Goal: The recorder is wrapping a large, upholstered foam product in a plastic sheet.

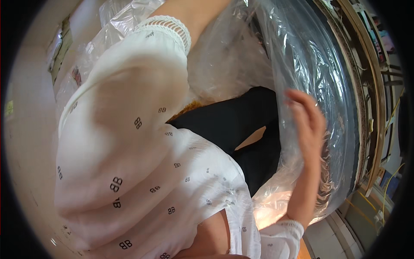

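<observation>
We see the right hand (307, 125) at the right of the view, raised with its fingers (302, 100) extended and loosely spread. The palm faces inward toward the clear plastic bag (302, 56). The fingertips lie against, or just beside, the crinkled film; we cannot tell whether they press into it. Nothing is clasped: the hand is flat and unclenched.

The right forearm rises from the lower edge, near vertical, and ends in a white cuff with a lace-like trim (288, 228) at the wrist.

The left hand is out of view. The left arm reaches up and away toward the top edge, covered by a wide white sleeve with small dark printed marks (129, 142). Its openwork cuff (170, 26) sits near the top centre, and the bare forearm continues beyond the frame. We cannot tell what that hand does.

The plastic bag is large and transparent. It billows across the upper centre and the right side, between both arms, and gathers into crumpled folds at the lower right, just beside the right forearm. Dark trousers (233, 121) show below it at centre. A wooden frame (371, 86) curves along the right rim, behind the bag.
</observation>
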A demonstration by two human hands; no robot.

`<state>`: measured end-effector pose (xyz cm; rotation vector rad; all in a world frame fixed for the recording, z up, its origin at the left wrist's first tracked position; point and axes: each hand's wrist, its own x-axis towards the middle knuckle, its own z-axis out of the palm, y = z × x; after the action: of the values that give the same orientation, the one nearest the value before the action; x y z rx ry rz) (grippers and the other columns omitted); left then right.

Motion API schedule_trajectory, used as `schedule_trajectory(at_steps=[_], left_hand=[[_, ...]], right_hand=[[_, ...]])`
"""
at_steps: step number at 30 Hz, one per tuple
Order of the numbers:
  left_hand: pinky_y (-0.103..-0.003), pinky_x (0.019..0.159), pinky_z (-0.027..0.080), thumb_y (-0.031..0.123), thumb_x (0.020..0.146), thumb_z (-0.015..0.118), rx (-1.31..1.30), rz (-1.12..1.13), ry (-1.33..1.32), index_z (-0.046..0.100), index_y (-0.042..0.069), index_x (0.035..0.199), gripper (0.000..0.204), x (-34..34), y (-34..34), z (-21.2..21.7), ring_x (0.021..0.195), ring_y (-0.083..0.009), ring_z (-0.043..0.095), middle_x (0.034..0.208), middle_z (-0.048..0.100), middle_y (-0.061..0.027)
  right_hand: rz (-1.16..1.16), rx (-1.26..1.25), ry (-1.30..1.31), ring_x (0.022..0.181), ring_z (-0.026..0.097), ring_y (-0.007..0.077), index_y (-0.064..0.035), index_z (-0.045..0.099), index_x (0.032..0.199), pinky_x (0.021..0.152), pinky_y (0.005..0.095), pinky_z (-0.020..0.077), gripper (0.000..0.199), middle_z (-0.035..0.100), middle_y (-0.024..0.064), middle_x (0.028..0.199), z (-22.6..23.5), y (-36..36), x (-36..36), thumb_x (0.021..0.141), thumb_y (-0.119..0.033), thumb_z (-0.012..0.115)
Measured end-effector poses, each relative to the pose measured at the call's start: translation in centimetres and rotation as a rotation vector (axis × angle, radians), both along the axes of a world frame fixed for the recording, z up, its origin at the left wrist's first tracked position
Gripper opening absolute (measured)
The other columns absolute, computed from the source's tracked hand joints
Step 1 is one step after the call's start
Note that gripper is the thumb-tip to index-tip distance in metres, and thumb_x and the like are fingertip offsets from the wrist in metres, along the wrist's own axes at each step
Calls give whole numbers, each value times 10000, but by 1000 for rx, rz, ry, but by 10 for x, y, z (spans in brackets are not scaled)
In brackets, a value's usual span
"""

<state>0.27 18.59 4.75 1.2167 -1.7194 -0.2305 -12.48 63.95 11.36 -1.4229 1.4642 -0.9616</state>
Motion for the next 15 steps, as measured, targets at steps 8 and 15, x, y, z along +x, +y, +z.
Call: schedule_trajectory(at_steps=[8,15], left_hand=[[-482,765,431,277,868,452,59,-45,258,506,47,915,241,-33,35,14,867,-398,567,862,600,-226],[-490,695,474,102,764,532,110,75,378,496,11,915,180,-40,45,10,810,-382,596,839,600,-224]], right_hand=[[-99,-8,-304,989,538,148,-25,499,1222,856,261,412,458,567,96,1103,-116,-138,94,810,-175,631],[694,66,54,650,491,218,-22,566,706,602,357,392,98,560,59,693,-30,-23,78,743,-109,593]])
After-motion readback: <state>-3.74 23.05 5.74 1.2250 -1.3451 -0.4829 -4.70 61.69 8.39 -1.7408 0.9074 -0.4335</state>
